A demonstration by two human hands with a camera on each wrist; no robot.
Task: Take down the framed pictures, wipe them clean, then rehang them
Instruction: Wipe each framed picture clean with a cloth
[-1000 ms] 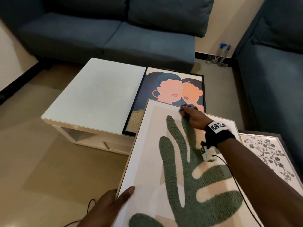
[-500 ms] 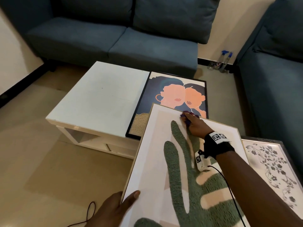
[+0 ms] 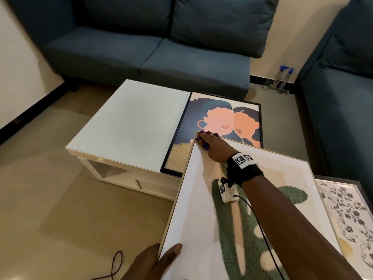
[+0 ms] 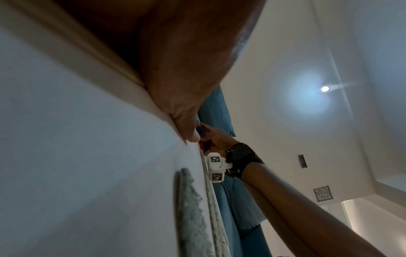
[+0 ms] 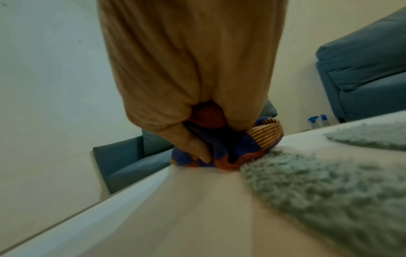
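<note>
right hand [image 3: 215, 147] balled round the cloth [image 5: 228, 149], scrubbing far left corner of the green-leaf picture [image 3: 193, 209] | left hand [image 3: 149, 263] gripping its near edge, frame tilted over the table [image 3: 129, 126] | risk: pushing hard so far out might slide it onto the faces picture [image 3: 222, 120]

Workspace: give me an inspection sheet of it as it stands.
Surface: white coffee table; its left part bare.
Job's things: leaf picture, tilted, overlaps the portrait picture lying on the table; floral picture lies at right.
Clutter: two spray bottles on the floor by the wall.
Grippers: right hand presses a patterned cloth on the leaf picture's far left corner; left hand grips its near left edge.
Cables: black cable from the wrist camera; another loop on the floor.
Surroundings: blue sofas, tiled floor.
</note>
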